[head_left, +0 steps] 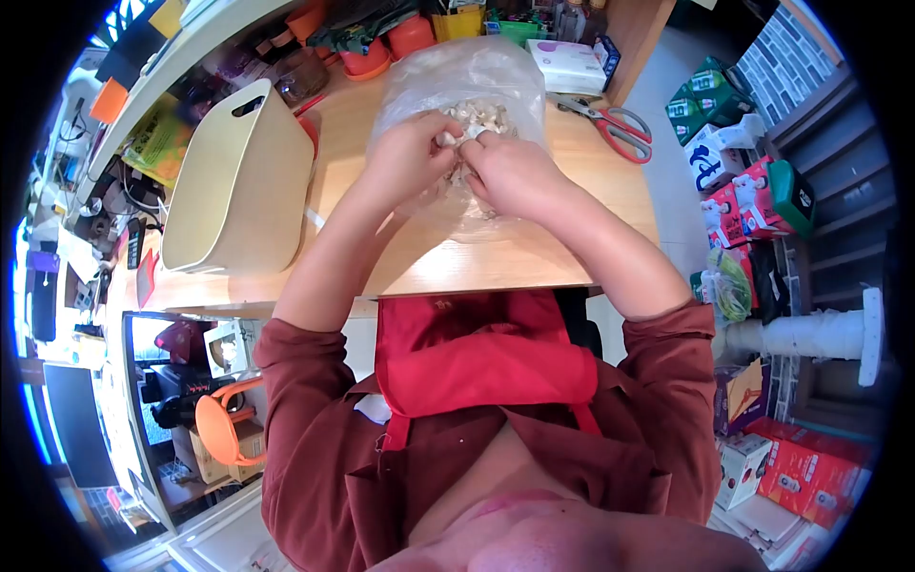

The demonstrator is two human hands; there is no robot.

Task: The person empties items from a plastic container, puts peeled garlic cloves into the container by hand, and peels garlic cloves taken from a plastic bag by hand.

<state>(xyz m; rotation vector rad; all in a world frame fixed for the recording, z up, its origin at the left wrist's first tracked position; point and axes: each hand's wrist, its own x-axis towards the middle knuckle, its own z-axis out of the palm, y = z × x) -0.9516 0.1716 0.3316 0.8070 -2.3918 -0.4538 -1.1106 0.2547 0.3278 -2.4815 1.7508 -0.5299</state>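
Note:
A clear plastic bag (419,81) lies on the wooden table in front of me. On it is a heap of small white and beige garlic cloves (494,114) with papery skins. My left hand (412,157) is closed, its thumb and fingers pinching a white garlic clove (445,140) above the heap. Close beside it, my right hand (510,172) is closed too, with its fingertips bent down at the heap's near side. Whatever the right fingers pinch is hidden by the hand.
A tall cream bin (233,181) stands at the left of the table (457,267). Red-handled scissors (610,129) lie at the right, near a white box (567,67). Pots and containers line the back. Boxes (743,200) stand along the floor at the right.

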